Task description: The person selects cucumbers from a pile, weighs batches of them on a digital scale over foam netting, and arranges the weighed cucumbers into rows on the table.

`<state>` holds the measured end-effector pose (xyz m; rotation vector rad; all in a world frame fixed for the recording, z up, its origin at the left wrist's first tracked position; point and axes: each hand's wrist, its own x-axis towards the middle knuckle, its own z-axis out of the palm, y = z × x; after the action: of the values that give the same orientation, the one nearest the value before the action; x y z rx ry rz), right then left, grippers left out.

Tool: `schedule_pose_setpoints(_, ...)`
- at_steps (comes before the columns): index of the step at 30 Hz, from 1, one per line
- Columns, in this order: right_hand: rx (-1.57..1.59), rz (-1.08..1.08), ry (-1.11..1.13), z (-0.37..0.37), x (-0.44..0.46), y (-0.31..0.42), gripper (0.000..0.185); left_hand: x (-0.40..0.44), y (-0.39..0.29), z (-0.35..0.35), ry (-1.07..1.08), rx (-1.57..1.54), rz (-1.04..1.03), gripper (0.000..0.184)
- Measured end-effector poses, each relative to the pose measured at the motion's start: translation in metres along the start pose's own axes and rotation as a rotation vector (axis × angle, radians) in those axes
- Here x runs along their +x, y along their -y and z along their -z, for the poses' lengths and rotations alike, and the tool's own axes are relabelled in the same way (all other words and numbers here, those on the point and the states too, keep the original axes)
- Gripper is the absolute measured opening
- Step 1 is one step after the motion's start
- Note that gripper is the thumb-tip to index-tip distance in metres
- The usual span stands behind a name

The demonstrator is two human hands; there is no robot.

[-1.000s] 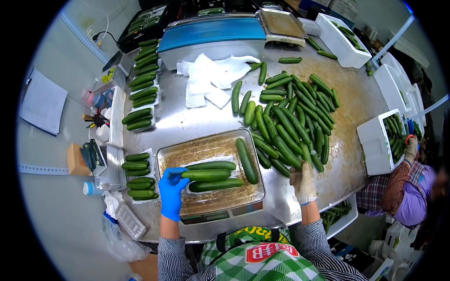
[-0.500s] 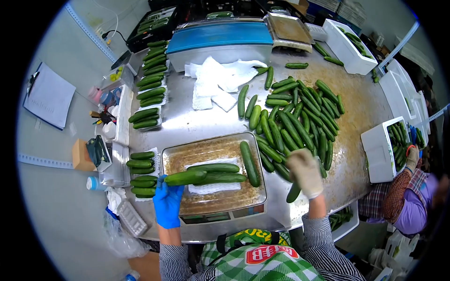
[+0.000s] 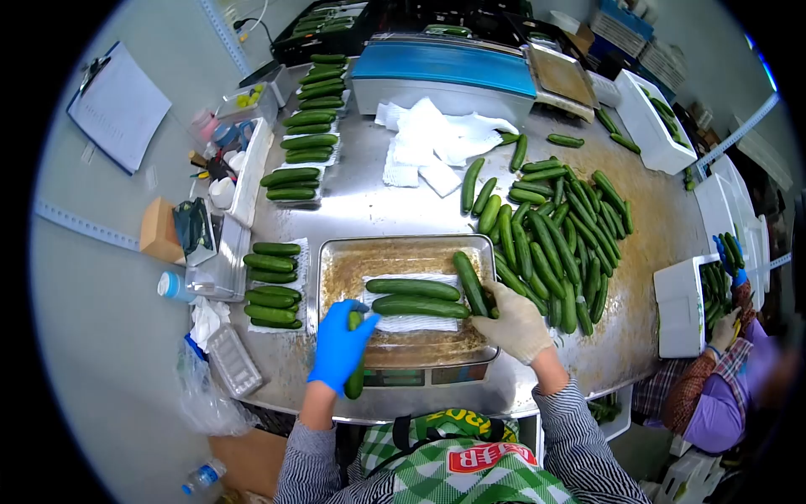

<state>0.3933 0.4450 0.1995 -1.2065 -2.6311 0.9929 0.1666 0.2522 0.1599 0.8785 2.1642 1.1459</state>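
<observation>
My left hand (image 3: 342, 343), in a blue glove, is closed around a cucumber (image 3: 355, 382) pointing down over the front left of the metal tray (image 3: 403, 359). Two cucumbers (image 3: 416, 289) lie side by side on white netting (image 3: 411, 322) inside this tray. My right hand (image 3: 510, 322), in a pale knit glove, has its fingers at the lower end of another cucumber (image 3: 472, 281) at the tray's right edge; the fingertips are partly hidden. Just right of the tray lies a large cucumber pile (image 3: 558, 244).
Netted cucumber groups (image 3: 290, 183) line the table's left side. White netting sheets (image 3: 432, 139) lie before a blue-topped box (image 3: 445, 71). White foam boxes (image 3: 680, 311) stand at the right, where a co-worker (image 3: 730, 386) handles cucumbers. A scale (image 3: 558, 76) is at the back.
My left hand has turned its cucumber from lying across the tray to pointing down. My right hand has moved left from the pile to the tray's right edge. The camera view has shifted.
</observation>
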Motion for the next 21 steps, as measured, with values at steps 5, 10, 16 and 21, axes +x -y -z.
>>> schedule_pose_setpoints(5, -0.037, 0.226, 0.078, 0.008, -0.021, 0.028, 0.047, -0.003, 0.007, -0.015, 0.023, 0.313, -0.111, 0.038)
schedule_pose_setpoints(10, -0.27, 0.319, 0.028, -0.04, -0.01, 0.029, 0.036, -0.012, 0.021, -0.018, 0.016, 0.425, -0.152, 0.036)
schedule_pose_setpoints(16, -0.153, 0.139, -0.059, -0.035, -0.019, 0.007, 0.038, -0.014, 0.028, -0.016, 0.007, 0.33, -0.092, 0.033)
schedule_pose_setpoints(21, -0.162, 0.132, -0.023, -0.043, -0.013, 0.011, 0.038, -0.008, 0.035, -0.02, 0.023, 0.346, -0.165, 0.029)
